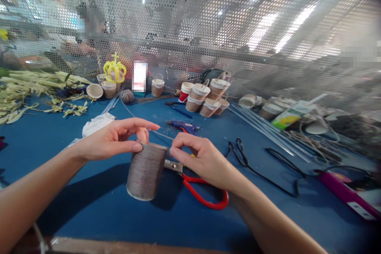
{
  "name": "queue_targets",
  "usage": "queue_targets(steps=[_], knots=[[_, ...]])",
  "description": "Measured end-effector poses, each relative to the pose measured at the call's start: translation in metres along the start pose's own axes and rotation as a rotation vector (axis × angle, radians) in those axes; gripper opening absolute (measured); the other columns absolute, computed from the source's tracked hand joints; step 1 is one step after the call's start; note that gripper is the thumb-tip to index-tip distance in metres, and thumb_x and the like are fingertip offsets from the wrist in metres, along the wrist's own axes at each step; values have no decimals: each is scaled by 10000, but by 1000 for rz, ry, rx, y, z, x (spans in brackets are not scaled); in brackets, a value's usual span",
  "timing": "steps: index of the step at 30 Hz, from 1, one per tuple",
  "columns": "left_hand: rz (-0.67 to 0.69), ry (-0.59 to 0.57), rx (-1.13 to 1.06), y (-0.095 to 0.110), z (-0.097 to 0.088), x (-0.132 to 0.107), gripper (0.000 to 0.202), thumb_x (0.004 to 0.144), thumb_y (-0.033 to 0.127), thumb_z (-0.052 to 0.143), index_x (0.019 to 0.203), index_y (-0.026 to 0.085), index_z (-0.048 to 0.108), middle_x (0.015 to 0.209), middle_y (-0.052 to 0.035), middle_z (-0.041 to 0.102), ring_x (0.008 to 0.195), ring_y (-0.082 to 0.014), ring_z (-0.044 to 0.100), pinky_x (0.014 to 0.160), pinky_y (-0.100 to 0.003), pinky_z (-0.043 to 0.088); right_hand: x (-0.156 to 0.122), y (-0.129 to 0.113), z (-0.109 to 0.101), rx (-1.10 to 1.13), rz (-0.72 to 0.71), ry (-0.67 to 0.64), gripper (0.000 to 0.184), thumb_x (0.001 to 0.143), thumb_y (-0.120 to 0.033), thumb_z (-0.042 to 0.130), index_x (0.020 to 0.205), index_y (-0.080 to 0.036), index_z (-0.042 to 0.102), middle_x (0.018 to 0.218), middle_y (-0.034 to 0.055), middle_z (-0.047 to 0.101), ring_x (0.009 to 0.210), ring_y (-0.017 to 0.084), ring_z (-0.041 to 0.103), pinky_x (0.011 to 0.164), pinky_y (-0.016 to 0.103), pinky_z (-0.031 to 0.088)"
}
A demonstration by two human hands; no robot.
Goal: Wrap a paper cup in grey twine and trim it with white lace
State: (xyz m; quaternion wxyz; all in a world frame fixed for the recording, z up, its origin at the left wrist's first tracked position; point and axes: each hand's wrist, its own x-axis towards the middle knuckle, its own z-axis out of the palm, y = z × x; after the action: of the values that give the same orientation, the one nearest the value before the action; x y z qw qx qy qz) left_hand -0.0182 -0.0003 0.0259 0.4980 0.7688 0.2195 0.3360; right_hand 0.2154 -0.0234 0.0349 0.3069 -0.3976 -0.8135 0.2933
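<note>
My left hand [114, 139] holds a twine-wrapped cup [145, 171] by its rim, thumb outside and fingers curled over the top edge. The cup hangs tilted above the blue table [98, 210]. My right hand [202, 158] pinches a thin strand of twine [162, 135] right at the cup's rim. Red-handled scissors [202, 192] lie on the table under my right wrist. The strand runs back toward a ball of twine [127, 95].
Several wrapped cups [205, 95] cluster at the back centre, a blue glue gun [183, 126] lies before them. Black scissors [238, 151], a black cable, long sticks [268, 131] and a glue bottle [293, 114] sit right. Dried leaves [32, 87] lie left. A perforated screen stands behind; a person sits beyond it.
</note>
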Motion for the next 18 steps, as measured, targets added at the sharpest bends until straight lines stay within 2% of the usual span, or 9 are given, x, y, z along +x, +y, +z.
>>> queue_targets(steps=[5,8,12,18], knots=[[20,9,-20,2,1,-1,352,800,240,581,1150,223,549,767,-13,569,753,-120,531,694,-220,448,1,3,1,59,-93,3,115,792,-171,514,682,-182,543,888,36,571,817,123,554,761,261,422],[32,-11,-41,3,1,-1,353,807,216,574,1156,256,538,765,0,567,761,-112,531,697,-206,443,2,3,2,163,-67,-34,131,784,-159,512,654,-181,519,971,53,594,897,141,563,805,286,412],[39,-31,-61,3,2,-2,354,813,198,565,1158,269,531,766,7,560,761,-103,527,716,-205,439,1,6,5,314,26,-63,157,756,-168,525,605,-179,480,887,50,616,811,144,568,737,291,432],[45,-26,-55,1,1,-2,366,806,234,576,1169,247,526,771,-5,567,786,-123,526,754,-245,435,1,6,9,493,65,-39,158,710,-177,542,569,-176,472,759,31,577,731,139,535,675,285,423]])
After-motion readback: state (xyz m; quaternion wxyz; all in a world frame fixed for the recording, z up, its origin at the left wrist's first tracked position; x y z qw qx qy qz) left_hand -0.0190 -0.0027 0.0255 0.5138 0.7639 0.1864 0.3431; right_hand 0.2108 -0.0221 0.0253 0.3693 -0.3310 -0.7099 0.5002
